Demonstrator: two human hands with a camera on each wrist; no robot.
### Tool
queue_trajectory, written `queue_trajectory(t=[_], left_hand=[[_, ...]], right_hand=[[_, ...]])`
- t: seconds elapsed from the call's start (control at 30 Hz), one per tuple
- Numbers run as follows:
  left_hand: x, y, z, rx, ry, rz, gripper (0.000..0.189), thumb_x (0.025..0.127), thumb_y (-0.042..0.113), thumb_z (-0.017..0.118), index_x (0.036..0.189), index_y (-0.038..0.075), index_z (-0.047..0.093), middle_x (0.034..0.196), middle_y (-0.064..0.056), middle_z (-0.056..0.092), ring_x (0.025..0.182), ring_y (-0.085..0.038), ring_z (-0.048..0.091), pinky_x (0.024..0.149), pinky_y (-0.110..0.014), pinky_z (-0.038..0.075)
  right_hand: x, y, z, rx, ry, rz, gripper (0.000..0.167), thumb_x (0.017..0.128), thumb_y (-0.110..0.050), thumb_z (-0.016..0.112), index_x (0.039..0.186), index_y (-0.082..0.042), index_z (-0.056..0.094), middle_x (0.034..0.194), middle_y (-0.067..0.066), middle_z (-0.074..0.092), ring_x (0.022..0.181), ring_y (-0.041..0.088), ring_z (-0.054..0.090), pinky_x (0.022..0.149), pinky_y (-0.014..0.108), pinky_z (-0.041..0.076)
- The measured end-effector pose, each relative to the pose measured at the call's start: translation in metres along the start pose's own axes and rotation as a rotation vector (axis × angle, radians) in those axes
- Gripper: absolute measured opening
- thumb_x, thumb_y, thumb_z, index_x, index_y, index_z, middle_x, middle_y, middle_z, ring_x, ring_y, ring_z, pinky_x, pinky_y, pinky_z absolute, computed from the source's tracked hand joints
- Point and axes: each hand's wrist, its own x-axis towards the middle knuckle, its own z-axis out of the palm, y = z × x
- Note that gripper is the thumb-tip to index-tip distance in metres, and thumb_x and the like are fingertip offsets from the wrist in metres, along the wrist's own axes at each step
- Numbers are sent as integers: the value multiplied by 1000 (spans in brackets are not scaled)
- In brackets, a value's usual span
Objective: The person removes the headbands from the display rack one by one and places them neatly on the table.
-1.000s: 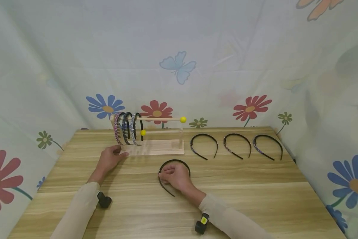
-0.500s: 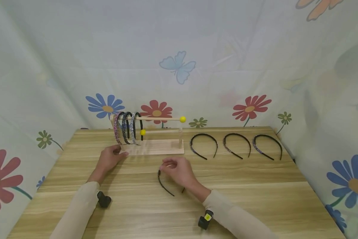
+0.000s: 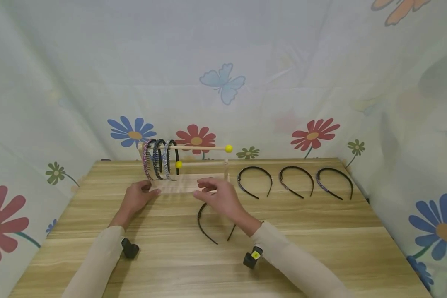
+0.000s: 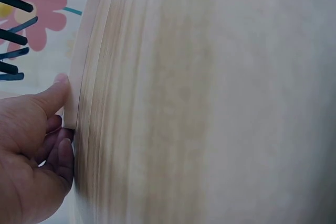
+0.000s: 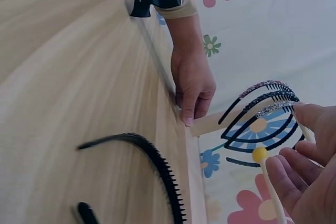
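Observation:
My left hand (image 3: pixel 136 198) grips the left end of a wooden headband stand (image 3: pixel 184 182), thumb on the base edge (image 4: pixel 80 72) and fingers curled at its corner in the left wrist view. Three glittery toothed headbands, pink (image 3: pixel 146 161), dark (image 3: pixel 155 162) and silver (image 3: pixel 165 160), hang on the stand's upper rod at the left. My right hand (image 3: pixel 222 199), holding nothing, hovers before the base with loosely bent fingers. Under it a black toothed headband (image 3: pixel 199 223) lies on the table, its top arch partly hidden by the hand in the head view.
Three more black headbands, left (image 3: pixel 254 167), middle (image 3: pixel 297 167) and right (image 3: pixel 335 169), lie in a row right of the stand. Yellow balls cap the upper rod (image 3: pixel 228 148) and lower rod (image 3: pixel 178 164). A flowered cloth (image 3: pixel 268 103) hangs behind the table.
My right hand has come off the headband in front and moved away from me toward the stand's base. That headband stays on the table. My left hand has not moved.

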Motion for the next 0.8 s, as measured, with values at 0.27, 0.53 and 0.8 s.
queue_trajectory(t=[0.27, 0.53, 0.8], left_hand=[[-2, -1, 0, 13, 18, 2, 42, 95, 30, 75, 118, -5, 69, 119, -27, 70, 105, -36, 64, 96, -57, 52], [0, -1, 2, 8, 17, -4, 47, 95, 31, 76, 123, -6, 68, 126, -28, 67, 118, -43, 63, 101, -59, 49], [2, 0, 0, 11, 32, 15, 38, 94, 29, 76, 113, -4, 71, 116, -25, 71, 104, -35, 65, 96, -56, 51]], right_hand=[[23, -12, 6, -30, 2, -43, 43, 94, -39, 75, 130, -17, 71, 122, 2, 74, 103, 13, 71, 76, 25, 60], [47, -23, 18, -11, 16, -60, 42, 95, -39, 74, 127, -13, 71, 117, 3, 75, 99, 11, 70, 74, 23, 59], [67, -26, 32, 56, 18, -73, 41, 95, -35, 75, 127, -9, 71, 111, 2, 76, 96, 10, 71, 78, 21, 58]])
